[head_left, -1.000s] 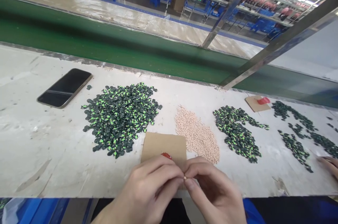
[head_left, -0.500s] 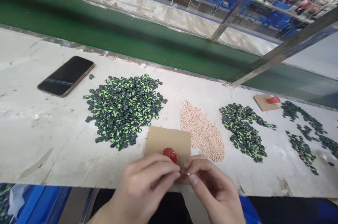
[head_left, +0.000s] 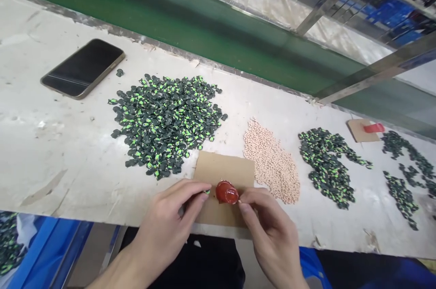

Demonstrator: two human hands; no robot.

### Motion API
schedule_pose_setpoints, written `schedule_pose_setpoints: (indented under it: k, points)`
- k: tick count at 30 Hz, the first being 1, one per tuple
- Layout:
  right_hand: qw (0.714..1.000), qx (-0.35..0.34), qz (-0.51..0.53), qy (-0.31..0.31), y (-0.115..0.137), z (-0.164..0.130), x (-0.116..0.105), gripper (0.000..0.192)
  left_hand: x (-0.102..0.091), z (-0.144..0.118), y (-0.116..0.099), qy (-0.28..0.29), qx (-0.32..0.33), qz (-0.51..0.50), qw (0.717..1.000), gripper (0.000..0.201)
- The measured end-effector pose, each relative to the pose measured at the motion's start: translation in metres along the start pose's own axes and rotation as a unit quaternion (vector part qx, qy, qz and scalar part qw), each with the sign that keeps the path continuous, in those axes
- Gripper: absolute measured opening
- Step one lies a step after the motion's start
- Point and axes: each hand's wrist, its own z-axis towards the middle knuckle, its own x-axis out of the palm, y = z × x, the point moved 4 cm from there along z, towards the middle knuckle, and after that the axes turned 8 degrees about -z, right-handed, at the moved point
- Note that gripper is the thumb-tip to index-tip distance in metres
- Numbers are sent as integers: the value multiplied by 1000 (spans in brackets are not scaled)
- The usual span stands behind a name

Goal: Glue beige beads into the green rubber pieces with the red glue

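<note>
Left hand (head_left: 170, 221) pinches 1 green-black piece (head_left: 206, 192); right hand (head_left: 269, 230) fingertips pinched, contents unclear, beside the red blob (head_left: 226, 193) on the cardboard (head_left: 225, 171). Looks like a dab step; piles lie far on the bench (head_left: 51, 153).

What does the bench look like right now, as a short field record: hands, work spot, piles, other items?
left hand: pinches a small black-and-green piece
right hand: fingertips at the red blob; what they hold cannot be told
work spot: cardboard square under the red blob
piles: large black-and-green pile, beige pellets, smaller black-and-green pile
other items: phone, face up, far left
</note>
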Motion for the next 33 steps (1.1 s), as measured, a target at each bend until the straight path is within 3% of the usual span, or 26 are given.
schedule_pose_setpoints:
  k: [15, 19, 21, 24, 27, 30, 33]
  points:
    - [1000, 20, 4, 10, -2, -3, 1, 14, -3, -1, 1, -1, 19, -4, 1000, 21]
    - [996, 58, 60, -7, -1, -3, -5, 11, -6, -1, -10, -38, 16, -34, 999, 24]
    - [990, 89, 113, -2, 0, -3, -7, 9, -6, -2, -18, -55, -15, -85, 995, 26]
    - [965, 123, 232, 8, 2, -6, -8, 7, 8, -4, -22, -12, -127, -222, 967, 26]
    - [933, 142, 329, 28, 6, -11, -7, 6, 28, -10, -18, 33, -215, -376, 901, 18]
    - [921, 150, 357, 44, 10, -16, -6, 7, 40, -14, -13, 48, -245, -467, 848, 6]
    - [924, 146, 350, 32, 13, -19, -7, 10, 43, -15, -14, 61, -264, -469, 840, 5]
